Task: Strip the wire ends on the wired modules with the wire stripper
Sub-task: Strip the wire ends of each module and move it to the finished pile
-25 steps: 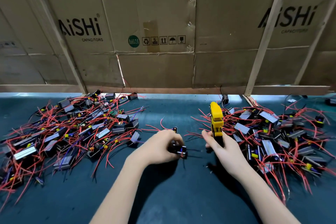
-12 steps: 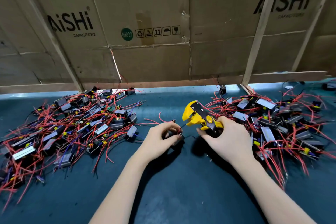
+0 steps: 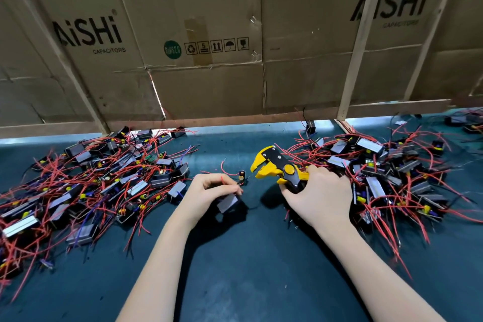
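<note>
The wired module, at frame centre, is pinched by the left hand. The right hand grips the wire stripper, whose head gapes just beside a wire end. Misalignment risks nicked strands; loose wires from the right pile may snag.

Both forearms fwd, left hand curled, pinching, right hand clenched in grip
</note>
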Demonstrator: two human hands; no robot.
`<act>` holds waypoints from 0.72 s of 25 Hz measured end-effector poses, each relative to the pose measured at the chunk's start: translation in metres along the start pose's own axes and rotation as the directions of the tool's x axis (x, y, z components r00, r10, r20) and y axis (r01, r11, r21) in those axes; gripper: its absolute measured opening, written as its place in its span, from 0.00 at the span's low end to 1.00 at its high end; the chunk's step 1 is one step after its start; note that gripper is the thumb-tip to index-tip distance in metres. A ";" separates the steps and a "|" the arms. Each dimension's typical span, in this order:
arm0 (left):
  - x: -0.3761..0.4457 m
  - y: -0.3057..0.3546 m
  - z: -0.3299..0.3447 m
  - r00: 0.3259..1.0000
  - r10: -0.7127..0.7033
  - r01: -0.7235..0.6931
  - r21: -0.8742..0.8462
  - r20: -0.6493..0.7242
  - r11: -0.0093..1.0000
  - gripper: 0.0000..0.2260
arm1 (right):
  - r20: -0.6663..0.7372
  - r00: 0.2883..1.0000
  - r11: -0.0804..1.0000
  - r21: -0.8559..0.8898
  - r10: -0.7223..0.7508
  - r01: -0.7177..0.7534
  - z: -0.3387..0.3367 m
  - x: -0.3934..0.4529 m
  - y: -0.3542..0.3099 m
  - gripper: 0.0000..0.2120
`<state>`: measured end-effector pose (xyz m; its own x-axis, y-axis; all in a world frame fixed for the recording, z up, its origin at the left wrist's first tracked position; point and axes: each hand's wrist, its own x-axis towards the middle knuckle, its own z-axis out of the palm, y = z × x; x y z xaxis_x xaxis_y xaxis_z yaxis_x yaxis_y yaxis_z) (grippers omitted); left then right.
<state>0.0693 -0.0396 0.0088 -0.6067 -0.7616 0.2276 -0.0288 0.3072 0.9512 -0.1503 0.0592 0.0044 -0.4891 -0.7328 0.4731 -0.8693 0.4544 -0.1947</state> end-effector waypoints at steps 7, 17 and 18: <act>0.002 0.000 0.000 0.999 0.012 -0.007 -0.144 0.033 0.990 0.09 | -0.008 0.999 0.998 -0.036 -0.046 0.045 -0.001 -0.004 -0.003 0.28; 0.003 0.004 0.015 0.998 -0.038 0.036 -0.045 -0.047 0.998 0.07 | 0.005 0.996 0.995 -0.054 -0.086 0.087 -0.004 -0.003 0.000 0.27; 0.003 0.003 0.014 0.998 -0.030 0.027 -0.048 -0.061 0.998 0.07 | 0.002 0.996 0.995 -0.054 -0.089 0.089 -0.004 -0.003 0.000 0.27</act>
<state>0.0565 -0.0324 0.0098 -0.5562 -0.8039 0.2109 -0.0074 0.2586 0.9660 -0.1483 0.0638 0.0065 -0.4098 -0.7714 0.4868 -0.9042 0.4140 -0.1050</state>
